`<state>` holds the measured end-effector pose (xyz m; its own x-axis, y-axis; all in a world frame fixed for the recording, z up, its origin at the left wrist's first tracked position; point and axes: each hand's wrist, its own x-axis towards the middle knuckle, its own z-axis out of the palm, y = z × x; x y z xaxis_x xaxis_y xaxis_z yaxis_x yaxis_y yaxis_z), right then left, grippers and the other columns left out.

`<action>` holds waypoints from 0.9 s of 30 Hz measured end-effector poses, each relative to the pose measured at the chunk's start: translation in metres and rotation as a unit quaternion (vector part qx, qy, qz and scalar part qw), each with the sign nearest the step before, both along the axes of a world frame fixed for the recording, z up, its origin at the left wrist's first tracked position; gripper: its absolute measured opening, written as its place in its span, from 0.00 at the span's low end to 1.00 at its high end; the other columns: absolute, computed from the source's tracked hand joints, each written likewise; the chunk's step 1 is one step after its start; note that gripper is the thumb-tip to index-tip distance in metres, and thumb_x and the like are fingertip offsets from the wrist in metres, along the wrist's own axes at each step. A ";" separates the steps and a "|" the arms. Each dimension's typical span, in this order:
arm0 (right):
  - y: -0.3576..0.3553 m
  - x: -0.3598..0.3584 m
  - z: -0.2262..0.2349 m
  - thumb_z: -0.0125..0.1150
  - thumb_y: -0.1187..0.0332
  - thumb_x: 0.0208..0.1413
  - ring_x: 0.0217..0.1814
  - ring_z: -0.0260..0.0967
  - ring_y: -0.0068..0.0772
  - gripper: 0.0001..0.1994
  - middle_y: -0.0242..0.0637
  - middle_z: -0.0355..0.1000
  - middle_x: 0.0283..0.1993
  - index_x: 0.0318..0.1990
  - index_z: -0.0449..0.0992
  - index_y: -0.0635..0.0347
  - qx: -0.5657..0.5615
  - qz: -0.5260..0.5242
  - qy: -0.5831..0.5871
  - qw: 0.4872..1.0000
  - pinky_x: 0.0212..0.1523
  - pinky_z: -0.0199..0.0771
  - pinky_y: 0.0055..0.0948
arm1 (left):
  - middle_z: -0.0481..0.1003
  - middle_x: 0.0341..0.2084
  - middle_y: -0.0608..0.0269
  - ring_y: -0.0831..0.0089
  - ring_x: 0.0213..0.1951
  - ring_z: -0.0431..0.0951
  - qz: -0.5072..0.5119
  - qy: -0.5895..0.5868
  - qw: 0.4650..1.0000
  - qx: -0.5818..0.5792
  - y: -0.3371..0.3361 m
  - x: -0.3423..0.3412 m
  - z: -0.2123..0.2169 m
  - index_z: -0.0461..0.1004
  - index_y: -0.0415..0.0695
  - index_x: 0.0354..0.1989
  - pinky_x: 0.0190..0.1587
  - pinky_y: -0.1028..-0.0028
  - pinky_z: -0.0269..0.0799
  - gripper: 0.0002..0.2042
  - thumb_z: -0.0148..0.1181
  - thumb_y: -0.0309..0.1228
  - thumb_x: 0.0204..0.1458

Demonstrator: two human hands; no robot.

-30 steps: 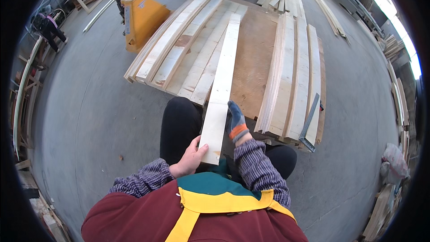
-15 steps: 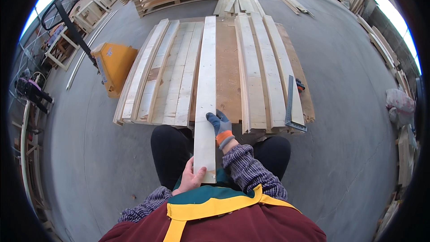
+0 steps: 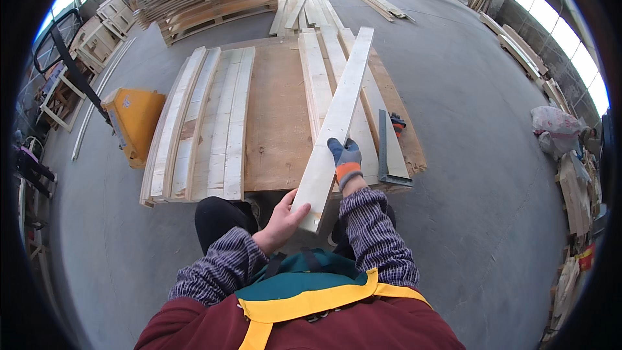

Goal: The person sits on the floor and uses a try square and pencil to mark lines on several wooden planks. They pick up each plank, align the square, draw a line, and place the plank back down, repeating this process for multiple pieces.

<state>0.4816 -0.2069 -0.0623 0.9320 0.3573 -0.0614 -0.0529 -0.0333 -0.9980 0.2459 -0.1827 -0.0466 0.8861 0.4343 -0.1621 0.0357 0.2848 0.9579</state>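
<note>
A long pale wooden plank [image 3: 347,91], slanted toward one o'clock, is grasped at its near end by the half-curled bare left hand [image 3: 282,223], farther up by the blue-gloved right hand [image 3: 346,155]. Labels [image 3: 127,101] (unreadably small) are borne by a boxy yellow pallet jack [image 3: 147,120] at ten o'clock.

Maroon top [image 3: 194,325], striped sleeves [image 3: 381,232], orange-cuffed blue glove [image 3: 346,154]
</note>
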 end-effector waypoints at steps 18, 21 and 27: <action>-0.151 0.065 -0.034 0.74 0.57 0.40 0.62 0.63 0.54 0.40 0.51 0.66 0.61 0.63 0.65 0.56 -0.496 -0.032 -0.266 0.826 0.64 0.62 0.42 | 0.74 0.46 0.56 0.73 0.47 0.74 0.004 0.087 0.996 -0.008 0.029 0.013 -0.054 0.58 0.40 0.64 0.51 0.72 0.69 0.28 0.60 0.35 0.58; -0.155 0.063 -0.042 0.73 0.55 0.40 0.63 0.63 0.50 0.39 0.48 0.69 0.59 0.62 0.67 0.55 -0.439 -0.026 -0.255 0.861 0.65 0.58 0.44 | 0.74 0.47 0.56 0.73 0.48 0.74 -0.002 0.088 0.996 -0.021 0.034 0.008 -0.058 0.57 0.41 0.64 0.52 0.71 0.69 0.29 0.60 0.36 0.58; -0.157 0.068 -0.049 0.72 0.56 0.40 0.61 0.65 0.49 0.36 0.46 0.71 0.57 0.61 0.69 0.53 -0.466 -0.016 -0.296 0.834 0.64 0.58 0.44 | 0.74 0.47 0.57 0.73 0.48 0.73 -0.011 0.079 0.996 -0.033 0.038 0.008 -0.069 0.57 0.41 0.65 0.53 0.72 0.68 0.29 0.60 0.35 0.57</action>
<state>0.5494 -0.3634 -0.1113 0.9056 0.3860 0.1758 0.4241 -0.8166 -0.3915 0.2538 -0.1450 -0.1152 0.8559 0.3995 -0.3285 0.1915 0.3451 0.9188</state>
